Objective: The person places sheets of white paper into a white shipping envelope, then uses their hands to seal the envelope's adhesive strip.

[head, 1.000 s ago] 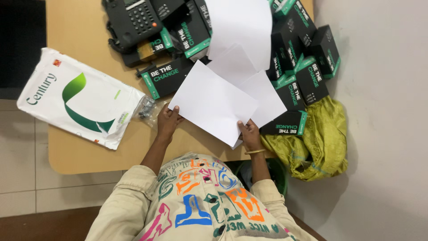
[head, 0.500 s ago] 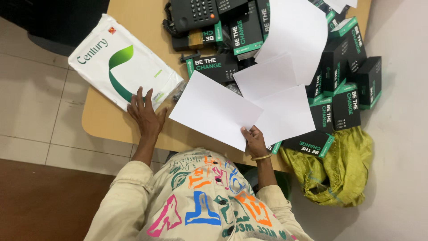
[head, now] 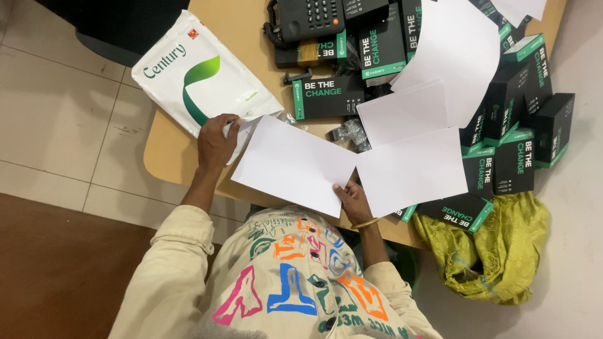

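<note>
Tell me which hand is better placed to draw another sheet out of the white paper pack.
Left. The left hand already rests on the open end of the white paper pack. The right hand is occupied, pinching a loose white sheet at its near edge.

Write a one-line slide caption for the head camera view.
Left hand grips the white-and-green paper pack while the right hand holds a blank sheet beside black boxes.

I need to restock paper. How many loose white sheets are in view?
5: one in the right hand, two overlapping beside it, one large above, one at the top edge. Others may lie underneath.
</note>
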